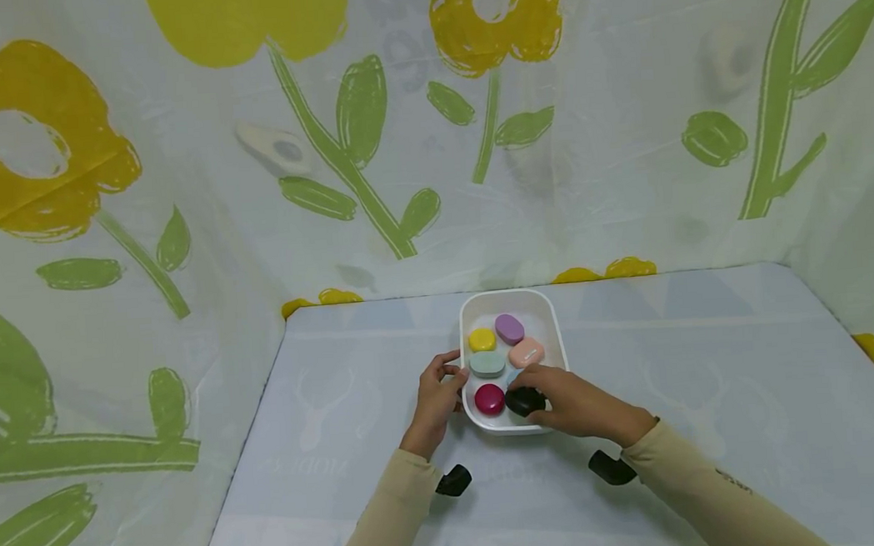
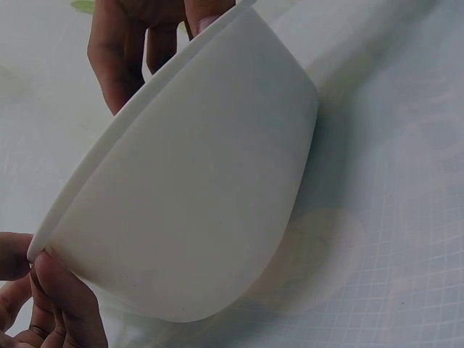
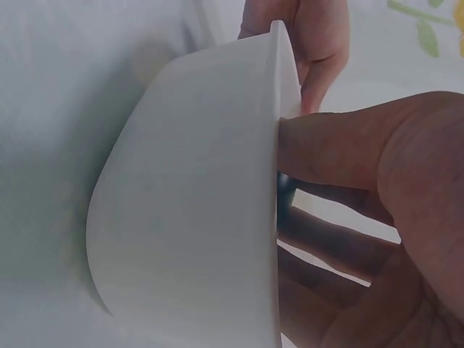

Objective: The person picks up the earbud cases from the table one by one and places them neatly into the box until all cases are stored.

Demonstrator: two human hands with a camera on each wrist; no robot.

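A white plastic tub (image 1: 558,332) holds several smooth, rounded pieces that look like bars of soap. My left hand (image 1: 437,396) grips the tub's left rim, thumb and fingers pinching it in the left wrist view. Over the near right part of the tub, my right hand (image 1: 576,402) holds a black oval bar (image 1: 524,401) between thumb and fingers. Beside it lies a red round bar (image 1: 489,399). Farther back are a mint green bar (image 1: 487,364), a pink bar (image 1: 526,352), a yellow bar (image 1: 482,339) and a purple bar (image 1: 510,329). A light blue piece is mostly hidden by my right hand.
The tub stands on a pale patterned tabletop (image 1: 329,480), towards its back edge. Behind and at both sides hangs a white cloth (image 1: 610,154) printed with flowers. Black devices (image 1: 611,468) sit under both wrists.
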